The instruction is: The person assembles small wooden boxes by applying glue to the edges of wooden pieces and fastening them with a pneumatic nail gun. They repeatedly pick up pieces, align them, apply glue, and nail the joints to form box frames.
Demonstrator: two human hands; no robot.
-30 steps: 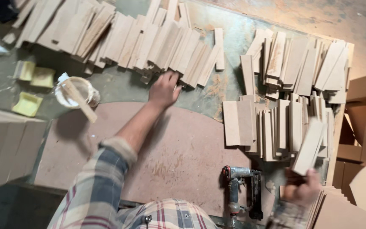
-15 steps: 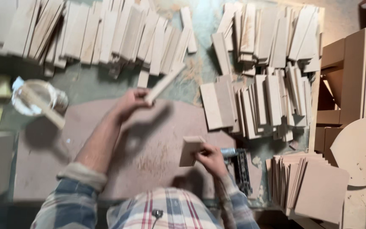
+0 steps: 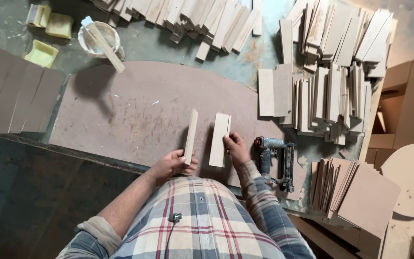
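Left hand [image 3: 172, 164] grip on upright-edged slat [image 3: 190, 136], long axis away from body.

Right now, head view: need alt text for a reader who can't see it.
Seen from above, a person in a plaid shirt holds two short wooden boards over a brown work panel: the left hand grips a narrow board, the right hand a wider board. A nail gun lies beside the right hand, with stacked wood strips beyond.
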